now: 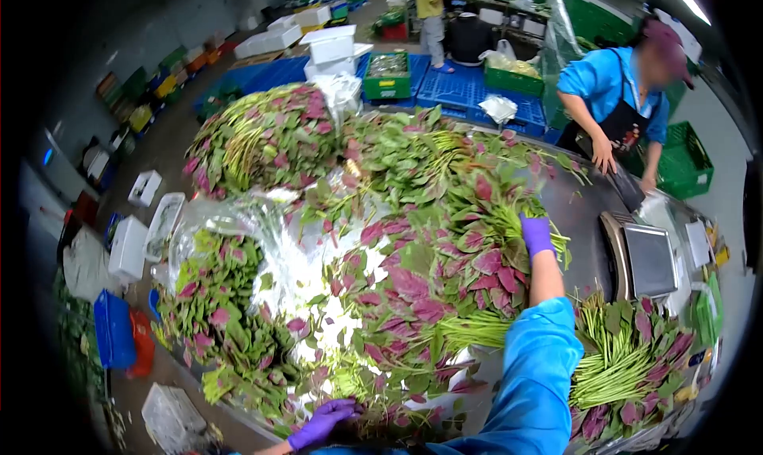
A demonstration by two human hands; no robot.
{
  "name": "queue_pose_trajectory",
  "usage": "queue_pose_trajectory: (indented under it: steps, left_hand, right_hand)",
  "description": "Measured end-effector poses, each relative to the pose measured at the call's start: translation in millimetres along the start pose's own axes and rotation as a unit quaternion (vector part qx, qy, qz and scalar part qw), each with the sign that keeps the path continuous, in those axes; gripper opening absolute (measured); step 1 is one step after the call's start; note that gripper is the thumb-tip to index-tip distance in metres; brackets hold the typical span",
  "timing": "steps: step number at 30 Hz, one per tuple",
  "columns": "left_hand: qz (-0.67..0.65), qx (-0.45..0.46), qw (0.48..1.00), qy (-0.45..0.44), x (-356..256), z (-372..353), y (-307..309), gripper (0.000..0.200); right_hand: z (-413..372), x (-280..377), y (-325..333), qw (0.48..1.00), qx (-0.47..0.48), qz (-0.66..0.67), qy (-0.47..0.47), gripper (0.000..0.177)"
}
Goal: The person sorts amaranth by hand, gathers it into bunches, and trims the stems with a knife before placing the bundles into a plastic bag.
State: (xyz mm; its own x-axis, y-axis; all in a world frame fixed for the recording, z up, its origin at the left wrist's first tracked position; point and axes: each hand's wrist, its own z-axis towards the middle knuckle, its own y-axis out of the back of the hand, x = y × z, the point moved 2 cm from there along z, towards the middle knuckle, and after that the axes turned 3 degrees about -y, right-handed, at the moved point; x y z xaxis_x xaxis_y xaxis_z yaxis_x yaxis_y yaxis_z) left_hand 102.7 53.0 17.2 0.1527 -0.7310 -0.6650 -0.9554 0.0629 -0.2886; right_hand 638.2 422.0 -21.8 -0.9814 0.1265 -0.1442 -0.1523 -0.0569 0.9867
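My right hand (536, 234), in a purple glove, is closed around the stems of a bunch of red-and-green leafy amaranth (489, 252). The leaves of this bunch spread to the left over a heap of the same greens. Low in the view, my left hand (324, 423), also gloved in purple, lies at the near table edge beside loose leaves and stem scraps (346, 379). Its fingers look stretched out, with nothing visible in them. Cut stems (473, 333) lie under my right forearm. Another amaranth pile (620, 360) rests to the right of my sleeve.
A scale (652, 258) stands on the metal table at right. Across from it, a person in blue (612, 89) handles something dark. Large amaranth heaps (266, 137) and clear plastic (230, 216) lie at left. Green crates (388, 77) and white foam boxes (330, 46) stand beyond.
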Motion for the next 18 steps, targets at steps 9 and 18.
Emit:
queue_pose_trajectory:
  steps: [9, 18]
  left_hand:
    - [0.421, -0.237, 0.841, -0.241, 5, -71, 70, 0.045]
    - [0.656, -0.432, 0.591, -0.186, -25, -104, 268, 0.082]
  right_hand:
    - [-76, 93, 181, 0.963, -0.082, 0.201, 0.162, 0.059]
    - [-275, 288, 264, 0.799, 0.266, 0.441, 0.312, 0.058]
